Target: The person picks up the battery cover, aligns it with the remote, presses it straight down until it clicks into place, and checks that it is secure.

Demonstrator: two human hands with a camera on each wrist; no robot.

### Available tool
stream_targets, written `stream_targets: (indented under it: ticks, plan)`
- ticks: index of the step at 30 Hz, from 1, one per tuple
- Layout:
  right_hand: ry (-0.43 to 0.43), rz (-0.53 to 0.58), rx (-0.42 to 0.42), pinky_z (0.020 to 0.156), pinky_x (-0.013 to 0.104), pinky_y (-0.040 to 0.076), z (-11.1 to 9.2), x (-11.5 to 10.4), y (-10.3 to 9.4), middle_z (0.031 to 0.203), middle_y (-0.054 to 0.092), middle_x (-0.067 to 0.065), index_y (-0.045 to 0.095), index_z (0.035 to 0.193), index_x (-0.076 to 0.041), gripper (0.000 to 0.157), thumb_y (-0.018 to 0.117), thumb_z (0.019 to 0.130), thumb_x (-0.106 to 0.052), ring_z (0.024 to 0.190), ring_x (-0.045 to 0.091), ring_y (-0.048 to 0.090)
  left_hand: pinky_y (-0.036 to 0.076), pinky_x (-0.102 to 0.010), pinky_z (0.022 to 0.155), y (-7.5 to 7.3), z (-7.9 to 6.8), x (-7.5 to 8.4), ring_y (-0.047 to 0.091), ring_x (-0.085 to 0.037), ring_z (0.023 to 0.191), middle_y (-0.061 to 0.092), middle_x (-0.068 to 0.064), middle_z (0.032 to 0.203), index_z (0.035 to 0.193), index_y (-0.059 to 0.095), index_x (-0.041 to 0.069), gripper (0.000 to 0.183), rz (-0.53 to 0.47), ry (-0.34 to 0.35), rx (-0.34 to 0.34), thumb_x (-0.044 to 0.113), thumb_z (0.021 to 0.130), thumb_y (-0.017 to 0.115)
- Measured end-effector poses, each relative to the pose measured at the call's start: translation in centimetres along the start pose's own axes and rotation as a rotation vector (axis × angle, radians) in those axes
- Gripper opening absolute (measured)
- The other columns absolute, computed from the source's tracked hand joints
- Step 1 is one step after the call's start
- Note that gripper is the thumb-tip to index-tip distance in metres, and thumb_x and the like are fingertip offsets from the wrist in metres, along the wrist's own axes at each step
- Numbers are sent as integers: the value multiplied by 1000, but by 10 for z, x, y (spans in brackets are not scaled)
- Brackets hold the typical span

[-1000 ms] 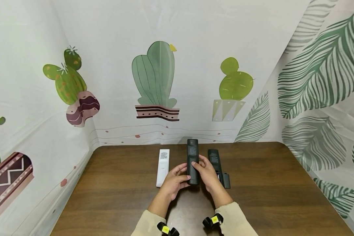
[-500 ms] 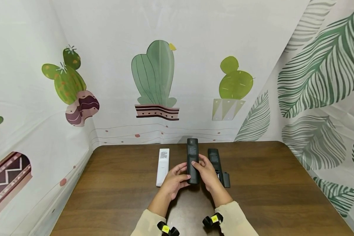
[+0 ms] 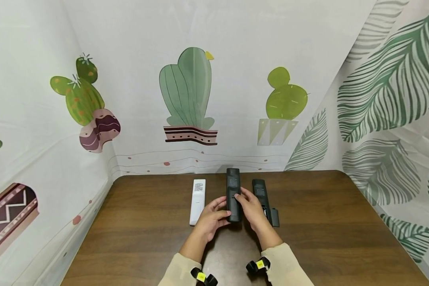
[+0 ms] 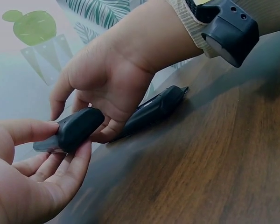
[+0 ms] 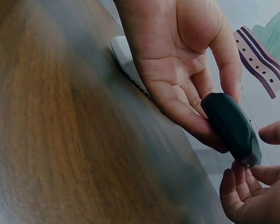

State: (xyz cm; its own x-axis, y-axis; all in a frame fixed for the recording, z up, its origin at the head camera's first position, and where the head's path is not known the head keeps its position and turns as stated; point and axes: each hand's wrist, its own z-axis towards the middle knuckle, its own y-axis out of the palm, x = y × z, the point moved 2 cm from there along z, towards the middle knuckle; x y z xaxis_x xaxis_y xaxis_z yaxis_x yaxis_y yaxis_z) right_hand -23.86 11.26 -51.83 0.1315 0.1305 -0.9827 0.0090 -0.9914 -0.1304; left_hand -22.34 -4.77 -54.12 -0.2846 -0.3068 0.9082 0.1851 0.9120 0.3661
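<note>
A black remote control (image 3: 233, 182), its back turned up, is held above the table between both hands. My left hand (image 3: 211, 218) grips its lower left side, thumb (image 4: 37, 131) on top and fingers curled underneath. On the other side, my right hand (image 3: 252, 208) holds the remote with its fingers at the edge. The right thumb (image 3: 240, 198) lies over the back, near the battery cover's upper edge. A white remote (image 3: 198, 200) lies to the left. Right of the hands lies a second black remote (image 3: 259, 188), its battery compartment uncovered, with a loose black battery cover (image 3: 275, 217) beside it.
The brown wooden table (image 3: 139, 230) has rounded far corners. White cloth (image 3: 243, 35) printed with cacti and leaves hangs behind it and along both sides. Each wrist carries a small black camera (image 3: 258, 265).
The right thumb has shifted slightly to the right on the back of the held remote. The left hand and the other remotes keep their places.
</note>
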Motion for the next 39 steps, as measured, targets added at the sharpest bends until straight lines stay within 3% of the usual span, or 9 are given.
stream_targets:
  ticks: [8,21,29,39]
  plan:
    - [-7,-66,-17,108,53,44,0,-1,0,142,54,24,39,154,-3,59,56,101,-23,130,36,52,58,-33,79,-1,0,0,67,-20,101,49,-23,148,150,44,1,68,44,0,23,-2,86,66]
    - [29,-75,-60,109,56,44,0,6,0,148,47,28,37,155,-4,61,58,101,-23,135,41,48,56,-31,76,3,-5,5,64,-18,95,51,-26,145,148,45,-2,66,179,13,69,1,85,66]
    - [28,-95,-57,106,52,47,1,8,1,146,50,26,41,153,-5,59,59,100,-21,133,38,51,57,-31,76,3,-6,4,65,-16,98,51,-25,141,147,46,-3,65,220,20,84,2,86,66]
    - [32,-103,-55,102,47,50,2,10,3,143,52,26,42,152,-2,58,59,99,-17,128,35,53,59,-33,80,2,-6,2,68,-23,106,55,-24,137,147,46,-4,65,259,31,87,2,85,66]
